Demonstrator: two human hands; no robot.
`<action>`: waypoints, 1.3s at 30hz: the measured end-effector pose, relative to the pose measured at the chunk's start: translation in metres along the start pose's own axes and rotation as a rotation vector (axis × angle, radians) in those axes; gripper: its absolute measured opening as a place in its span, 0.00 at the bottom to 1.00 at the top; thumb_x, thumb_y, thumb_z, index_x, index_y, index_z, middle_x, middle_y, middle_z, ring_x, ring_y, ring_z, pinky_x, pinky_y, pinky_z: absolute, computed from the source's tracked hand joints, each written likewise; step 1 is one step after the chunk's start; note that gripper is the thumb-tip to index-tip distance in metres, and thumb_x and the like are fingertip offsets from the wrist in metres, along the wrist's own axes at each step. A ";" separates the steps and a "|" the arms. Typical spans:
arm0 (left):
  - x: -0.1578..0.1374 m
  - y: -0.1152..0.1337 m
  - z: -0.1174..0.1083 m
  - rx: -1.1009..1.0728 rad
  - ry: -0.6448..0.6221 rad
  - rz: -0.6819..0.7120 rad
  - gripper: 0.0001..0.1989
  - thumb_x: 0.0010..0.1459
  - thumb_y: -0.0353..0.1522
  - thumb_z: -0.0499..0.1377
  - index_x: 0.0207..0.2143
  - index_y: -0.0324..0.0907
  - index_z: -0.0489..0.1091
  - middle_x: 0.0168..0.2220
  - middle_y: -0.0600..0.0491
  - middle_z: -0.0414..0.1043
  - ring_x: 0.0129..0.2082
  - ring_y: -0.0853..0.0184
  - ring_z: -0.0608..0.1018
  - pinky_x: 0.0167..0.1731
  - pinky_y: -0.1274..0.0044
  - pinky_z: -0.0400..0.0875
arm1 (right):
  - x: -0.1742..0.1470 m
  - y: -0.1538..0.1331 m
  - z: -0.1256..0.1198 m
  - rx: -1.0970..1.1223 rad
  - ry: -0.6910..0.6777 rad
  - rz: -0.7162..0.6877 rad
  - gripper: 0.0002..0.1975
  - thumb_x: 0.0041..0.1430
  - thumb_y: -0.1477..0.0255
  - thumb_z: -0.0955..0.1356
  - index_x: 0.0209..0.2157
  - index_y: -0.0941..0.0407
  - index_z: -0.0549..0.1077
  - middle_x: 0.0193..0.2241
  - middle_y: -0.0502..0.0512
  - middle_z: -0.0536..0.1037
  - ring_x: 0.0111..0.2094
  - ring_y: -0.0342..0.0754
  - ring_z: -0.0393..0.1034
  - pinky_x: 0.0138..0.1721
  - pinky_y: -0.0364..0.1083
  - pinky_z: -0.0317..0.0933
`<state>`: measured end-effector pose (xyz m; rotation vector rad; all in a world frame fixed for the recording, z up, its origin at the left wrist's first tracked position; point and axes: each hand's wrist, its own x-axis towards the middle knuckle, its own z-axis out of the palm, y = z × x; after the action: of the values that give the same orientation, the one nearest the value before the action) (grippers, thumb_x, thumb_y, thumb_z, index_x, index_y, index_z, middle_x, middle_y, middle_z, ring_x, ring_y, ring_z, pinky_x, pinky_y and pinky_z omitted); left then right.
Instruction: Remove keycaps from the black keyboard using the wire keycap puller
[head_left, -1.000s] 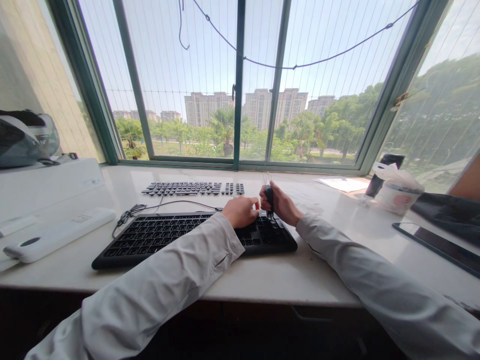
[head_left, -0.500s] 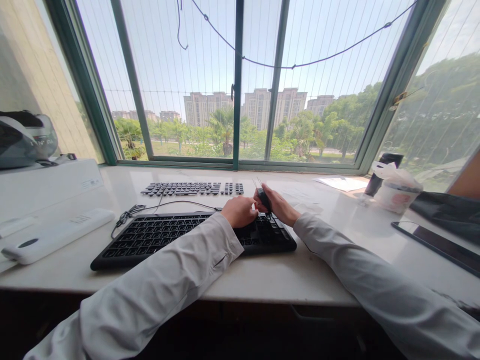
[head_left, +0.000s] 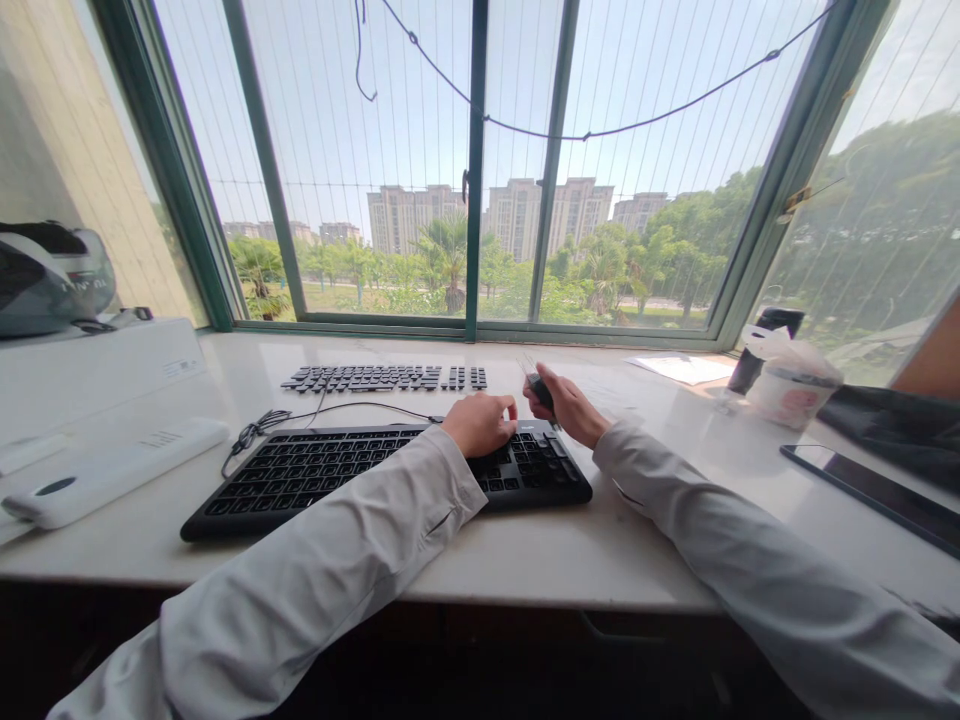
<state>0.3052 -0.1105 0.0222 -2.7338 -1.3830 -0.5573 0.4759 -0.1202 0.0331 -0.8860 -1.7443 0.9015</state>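
A black keyboard [head_left: 300, 485], its rows stripped of keycaps at least in large part, lies at an angle on the white counter. Over its right half, my left hand [head_left: 480, 424] is closed with curled fingers; whatever the fingertips hold, if anything, is hidden. My right hand [head_left: 574, 405] is wrapped round the black handle of a wire keycap puller [head_left: 541, 390], just above the keyboard's top right. Thin wires stick up from the puller, pointing away from me. Behind the keyboard, loose black keycaps [head_left: 367, 378] are laid out in keyboard order.
A coiled cable [head_left: 259, 428] lies behind the keyboard's left end. To the left are a white device [head_left: 127, 470] and a helmet [head_left: 52, 278] on a white box [head_left: 97, 375]. A phone [head_left: 877, 495] and a bagged cup [head_left: 793, 385] stand at right, before the window.
My right hand with the keycap puller has moved right and a little up, away from my left hand. The left hand has hardly moved, its fingers slightly shifted.
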 end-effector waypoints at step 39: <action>-0.001 0.001 -0.003 -0.021 -0.022 -0.014 0.11 0.57 0.40 0.55 0.39 0.48 0.72 0.34 0.53 0.77 0.36 0.64 0.77 0.37 0.75 0.69 | -0.002 0.005 0.012 0.600 0.070 0.125 0.22 0.59 0.50 0.60 0.25 0.54 0.60 0.18 0.45 0.55 0.19 0.42 0.50 0.24 0.43 0.53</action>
<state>0.3044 -0.1128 0.0248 -2.7573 -1.4098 -0.5471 0.4660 -0.1218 0.0249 -0.6166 -1.2536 1.3624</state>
